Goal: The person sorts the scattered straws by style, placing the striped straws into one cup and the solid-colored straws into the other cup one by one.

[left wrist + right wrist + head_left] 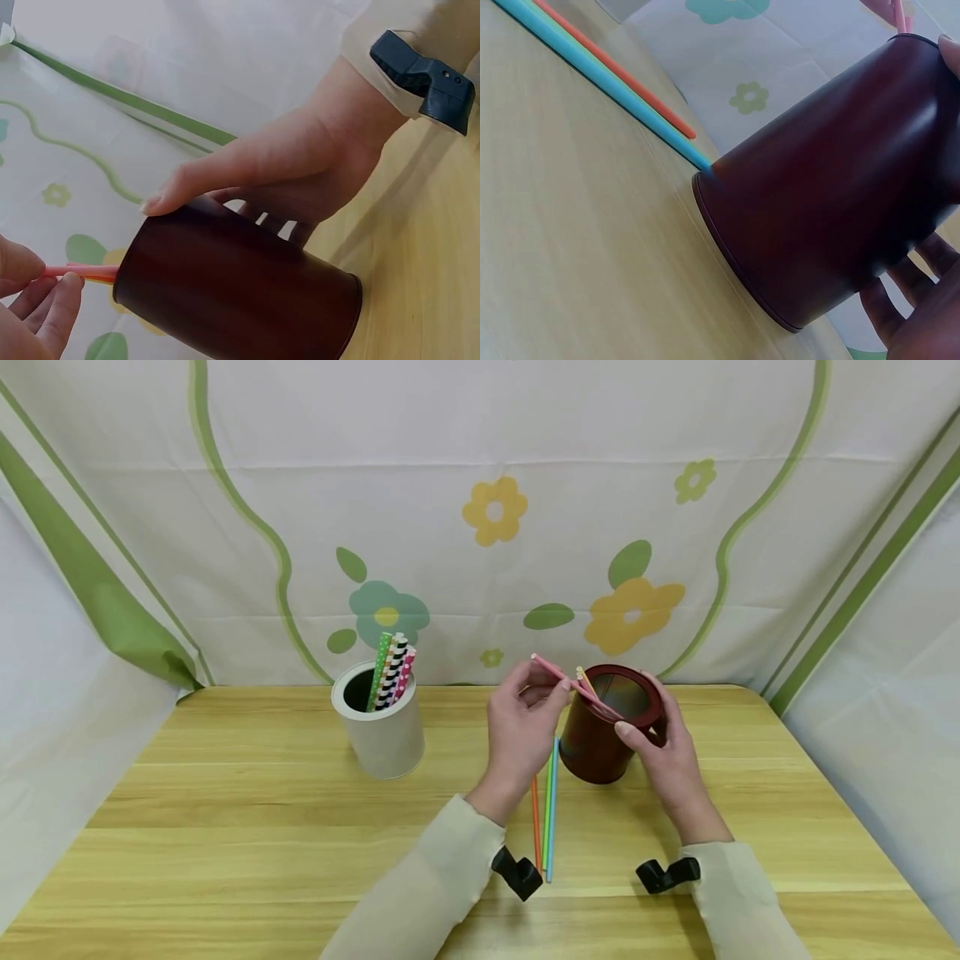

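Observation:
A pink straw (551, 667) is pinched between the thumb and fingers of my left hand (517, 727). It slants down to the right, its lower part at the mouth of a dark red canister (600, 747). Around the canister's right side, my right hand (671, 756) grips with the thumb at the rim and the fingers behind. A pale yellow straw (581, 675) pokes out at the canister's left rim. In the left wrist view, the pink straw (90, 271) runs from the left fingertips into the opening.
To the left stands a white canister (386, 747) holding several patterned paper straws (390, 672). Orange (536, 827), green (546, 835) and blue (553, 810) straws lie on the wooden table (247, 827) between my forearms. Behind the table hangs a flowered curtain (420, 527).

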`<state>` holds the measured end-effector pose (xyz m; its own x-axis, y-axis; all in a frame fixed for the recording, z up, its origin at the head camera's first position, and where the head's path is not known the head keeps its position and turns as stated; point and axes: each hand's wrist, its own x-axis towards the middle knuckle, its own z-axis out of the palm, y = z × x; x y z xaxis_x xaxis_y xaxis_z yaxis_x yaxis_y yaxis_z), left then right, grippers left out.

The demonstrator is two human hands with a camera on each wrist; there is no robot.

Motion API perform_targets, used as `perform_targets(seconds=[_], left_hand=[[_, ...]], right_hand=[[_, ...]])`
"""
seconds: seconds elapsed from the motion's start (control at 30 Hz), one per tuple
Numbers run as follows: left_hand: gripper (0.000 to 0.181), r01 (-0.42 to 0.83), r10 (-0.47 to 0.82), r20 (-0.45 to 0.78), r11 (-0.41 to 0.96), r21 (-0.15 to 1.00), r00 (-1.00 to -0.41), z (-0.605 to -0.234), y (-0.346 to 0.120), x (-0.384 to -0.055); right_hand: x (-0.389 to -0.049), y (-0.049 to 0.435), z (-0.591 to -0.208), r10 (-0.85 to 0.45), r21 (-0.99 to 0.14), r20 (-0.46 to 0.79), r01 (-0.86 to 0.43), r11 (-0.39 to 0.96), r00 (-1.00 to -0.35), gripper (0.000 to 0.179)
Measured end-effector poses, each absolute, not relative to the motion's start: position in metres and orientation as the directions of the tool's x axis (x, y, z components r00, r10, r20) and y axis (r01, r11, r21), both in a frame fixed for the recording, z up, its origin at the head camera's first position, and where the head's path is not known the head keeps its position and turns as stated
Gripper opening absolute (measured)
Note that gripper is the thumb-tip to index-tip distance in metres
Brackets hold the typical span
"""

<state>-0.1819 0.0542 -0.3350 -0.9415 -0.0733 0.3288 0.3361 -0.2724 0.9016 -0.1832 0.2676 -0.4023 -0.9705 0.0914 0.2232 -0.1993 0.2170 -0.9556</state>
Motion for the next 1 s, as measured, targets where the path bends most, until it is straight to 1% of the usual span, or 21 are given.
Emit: perform_targets(seconds=[0.23,0.53,0.77,1.0], left_hand=[[0.010,0.371,-0.070,0.364,-0.189,0.909,-0.929,-0.339,0.061,-0.181],[0.010,0.345,-0.051,0.341,-0.167,0.924,-0.939,-0.340,0.066,-0.179],[0.010,0.365,-0.029,0.365,-0.109,0.924,-0.931,-0.343,0.067,-0.180],[0.013,0.354,-0.014,0.356,-0.140,0.925,-0.934,-0.345,0.065,-0.180]], right_hand=[[-0.183,0.269,-0.403,0.087,-0.954,0.227,-0.203,0.219,-0.970,0.075],[-0.184,0.268,-0.403,0.089,-0.954,0.222,-0.198,0.225,-0.971,0.076],[-0.184,0.267,-0.403,0.087,-0.952,0.231,-0.207,0.225,-0.969,0.076],[-0.183,0.267,-0.403,0.090,-0.958,0.219,-0.197,0.207,-0.972,0.075]])
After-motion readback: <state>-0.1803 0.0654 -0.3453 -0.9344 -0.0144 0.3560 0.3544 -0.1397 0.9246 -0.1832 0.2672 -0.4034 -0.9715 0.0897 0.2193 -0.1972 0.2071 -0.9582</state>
